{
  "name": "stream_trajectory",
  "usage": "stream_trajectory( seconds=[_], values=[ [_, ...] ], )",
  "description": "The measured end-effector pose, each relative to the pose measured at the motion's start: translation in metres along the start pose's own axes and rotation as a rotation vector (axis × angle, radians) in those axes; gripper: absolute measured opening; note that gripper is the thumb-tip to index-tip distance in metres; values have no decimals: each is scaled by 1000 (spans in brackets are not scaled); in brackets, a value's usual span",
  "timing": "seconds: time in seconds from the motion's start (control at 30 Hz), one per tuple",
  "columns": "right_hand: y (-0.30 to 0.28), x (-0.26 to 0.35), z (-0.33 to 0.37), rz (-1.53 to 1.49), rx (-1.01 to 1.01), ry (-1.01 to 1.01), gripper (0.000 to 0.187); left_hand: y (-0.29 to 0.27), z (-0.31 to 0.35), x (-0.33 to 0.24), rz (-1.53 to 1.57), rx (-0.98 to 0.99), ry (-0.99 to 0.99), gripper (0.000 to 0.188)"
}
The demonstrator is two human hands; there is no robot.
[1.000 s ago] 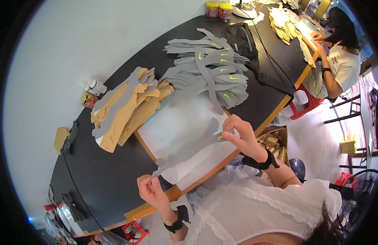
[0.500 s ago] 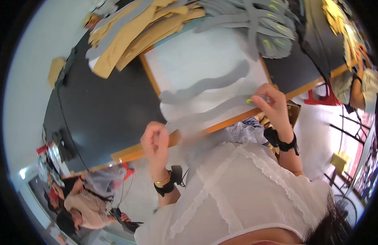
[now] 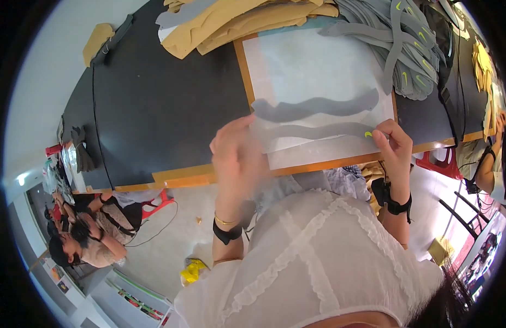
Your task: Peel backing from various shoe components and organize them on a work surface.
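Note:
A wavy grey strip (image 3: 318,130) with a small yellow-green mark at its right end lies along the near part of a pale sheet-covered board (image 3: 313,60). My right hand (image 3: 396,143) pinches that marked end between thumb and fingers. My left hand (image 3: 236,156) is beside the strip's left end, at the board's left edge; motion smears its fingers, so their grip cannot be made out. Just beyond lies a second, wider grey wavy piece (image 3: 318,106), flat on the sheet and touched by neither hand.
Tan cut pieces (image 3: 247,27) are piled at the board's far left. Grey strips with yellow-green marks (image 3: 411,54) heap at its far right. The dark table (image 3: 171,104) has an orange-brown front edge (image 3: 182,179). Co-workers (image 3: 100,235) are at lower left and far right; a red stool (image 3: 438,164) stands at right.
My left hand has moved up and forward to the board's left edge. The right hand keeps hold of the strip's marked end. The whole view has shifted.

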State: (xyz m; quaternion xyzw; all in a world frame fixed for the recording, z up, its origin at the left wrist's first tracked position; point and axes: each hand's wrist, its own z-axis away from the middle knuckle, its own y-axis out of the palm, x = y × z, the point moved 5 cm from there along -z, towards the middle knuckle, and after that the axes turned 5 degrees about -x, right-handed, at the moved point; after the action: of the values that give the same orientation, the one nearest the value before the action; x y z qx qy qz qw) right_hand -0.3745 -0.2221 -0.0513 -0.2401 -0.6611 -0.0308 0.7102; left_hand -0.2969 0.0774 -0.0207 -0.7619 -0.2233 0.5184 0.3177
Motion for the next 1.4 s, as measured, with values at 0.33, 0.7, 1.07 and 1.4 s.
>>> stream_trajectory(
  seconds=[0.33,0.7,1.07,1.4],
  values=[
    [51,17,16,77,641,188,18,-12,-6,1,723,-290,-225,32],
    [103,35,24,-454,396,-198,24,27,16,-27,658,407,-340,35],
    [91,48,2,-272,408,-284,27,-2,17,21,584,183,-599,8],
    [133,62,-19,246,319,-375,23,12,0,46,468,39,-622,9]
  ],
)
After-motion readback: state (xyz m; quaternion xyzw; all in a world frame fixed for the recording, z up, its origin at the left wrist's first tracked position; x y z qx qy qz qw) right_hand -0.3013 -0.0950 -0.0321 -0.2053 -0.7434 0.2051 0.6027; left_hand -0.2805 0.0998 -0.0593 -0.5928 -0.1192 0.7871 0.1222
